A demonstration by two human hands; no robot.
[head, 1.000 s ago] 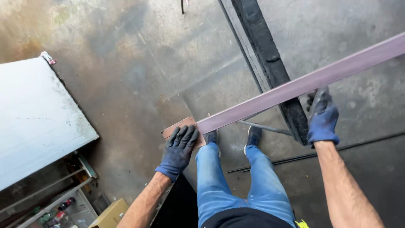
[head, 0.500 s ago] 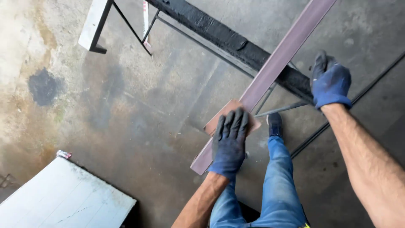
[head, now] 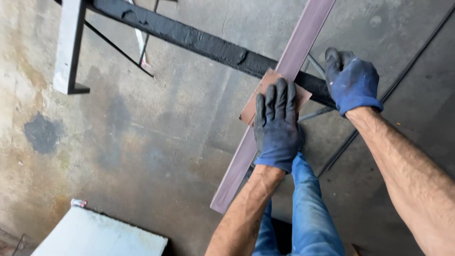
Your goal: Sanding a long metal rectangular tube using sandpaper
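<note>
A person's gloved left hand [head: 277, 125] lay flat, fingers spread, pressing a brown sheet of sandpaper [head: 271, 97] onto a long, flat, purplish metal bar [head: 265, 123]. The bar ran diagonally under that palm, resting on a black painted steel beam [head: 199, 42] just beyond the fingertips. The gloved right hand [head: 353, 83], set to the right, gripped the beam beside the bar.

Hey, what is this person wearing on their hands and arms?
Both the left hand and the right hand wear dark blue work gloves, smudged dark on the fingers and scuffed pale in places. The forearms are bare, with no sleeves showing.
</note>
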